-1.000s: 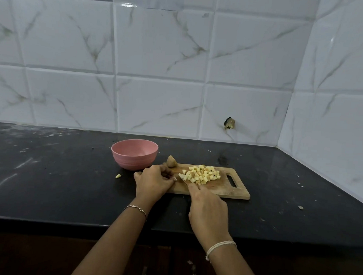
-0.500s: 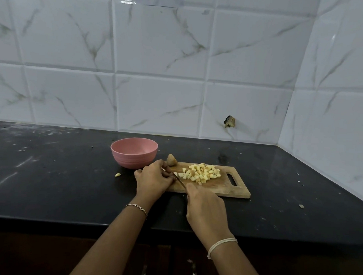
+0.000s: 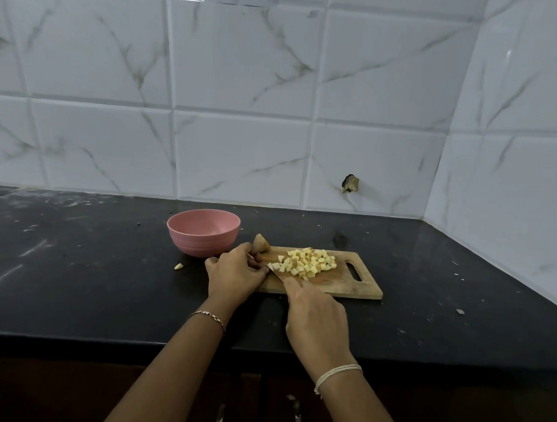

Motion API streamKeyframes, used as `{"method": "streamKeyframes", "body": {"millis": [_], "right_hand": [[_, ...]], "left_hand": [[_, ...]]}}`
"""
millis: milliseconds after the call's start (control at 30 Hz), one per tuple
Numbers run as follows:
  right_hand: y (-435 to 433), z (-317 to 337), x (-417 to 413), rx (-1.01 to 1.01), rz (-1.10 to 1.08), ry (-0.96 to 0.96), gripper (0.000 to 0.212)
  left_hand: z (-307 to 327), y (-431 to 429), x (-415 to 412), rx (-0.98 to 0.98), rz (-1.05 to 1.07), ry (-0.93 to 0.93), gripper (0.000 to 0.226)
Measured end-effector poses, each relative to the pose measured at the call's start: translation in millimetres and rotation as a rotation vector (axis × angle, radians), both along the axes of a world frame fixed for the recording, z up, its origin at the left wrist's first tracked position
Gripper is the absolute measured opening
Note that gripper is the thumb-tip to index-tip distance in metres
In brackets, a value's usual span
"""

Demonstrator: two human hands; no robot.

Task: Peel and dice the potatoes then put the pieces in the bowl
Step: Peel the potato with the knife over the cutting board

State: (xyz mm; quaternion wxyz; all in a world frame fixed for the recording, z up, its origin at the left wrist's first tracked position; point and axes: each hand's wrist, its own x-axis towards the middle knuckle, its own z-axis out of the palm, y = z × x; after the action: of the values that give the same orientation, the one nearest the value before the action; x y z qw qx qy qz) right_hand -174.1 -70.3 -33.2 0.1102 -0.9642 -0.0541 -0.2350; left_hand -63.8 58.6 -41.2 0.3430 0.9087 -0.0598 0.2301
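A wooden cutting board [image 3: 337, 285] lies on the black counter with a heap of diced potato pieces [image 3: 308, 264] on it. My left hand [image 3: 235, 274] rests at the board's left end, fingers curled over something I cannot see. My right hand [image 3: 314, 316] grips a knife [image 3: 273, 270] whose thin blade runs up-left toward the left hand, beside the heap. An unpeeled potato chunk [image 3: 261, 243] sits at the board's far left corner. A pink bowl [image 3: 203, 236] stands left of the board; I see nothing inside it.
One stray potato piece [image 3: 178, 266] lies on the counter [image 3: 79, 267] in front of the bowl. Tiled walls close the back and the right side. A dark hole [image 3: 350, 183] marks the back wall. The counter's front edge runs under my forearms.
The knife blade has shifted slightly left, from against the diced heap toward my left hand's fingers. The heap, bowl and board have not moved.
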Motion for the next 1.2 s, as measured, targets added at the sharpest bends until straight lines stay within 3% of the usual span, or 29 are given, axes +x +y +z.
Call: {"method": "streamKeyframes", "body": {"millis": [233, 367, 500, 800, 1200], "right_hand": [[-10, -3, -1, 0.043, -0.103, -0.039, 0.023], [-13, -7, -1, 0.083, -0.072, -0.074, 0.013], [-15, -7, 0, 0.073, 0.025, -0.060, 0.006], [-14, -7, 1, 0.098, -0.010, -0.051, 0.004], [-10, -8, 1, 0.112, -0.052, -0.084, 0.020]], "left_hand": [[1, -1, 3, 0.002, -0.044, 0.032, 0.014], [0, 0, 9, -0.110, -0.015, 0.046, 0.008], [-5, 8, 17, -0.252, 0.042, 0.050, 0.019], [-7, 3, 20, 0.098, 0.091, 0.188, 0.034], [-5, 2, 7, 0.130, 0.059, 0.086, 0.020]]}}
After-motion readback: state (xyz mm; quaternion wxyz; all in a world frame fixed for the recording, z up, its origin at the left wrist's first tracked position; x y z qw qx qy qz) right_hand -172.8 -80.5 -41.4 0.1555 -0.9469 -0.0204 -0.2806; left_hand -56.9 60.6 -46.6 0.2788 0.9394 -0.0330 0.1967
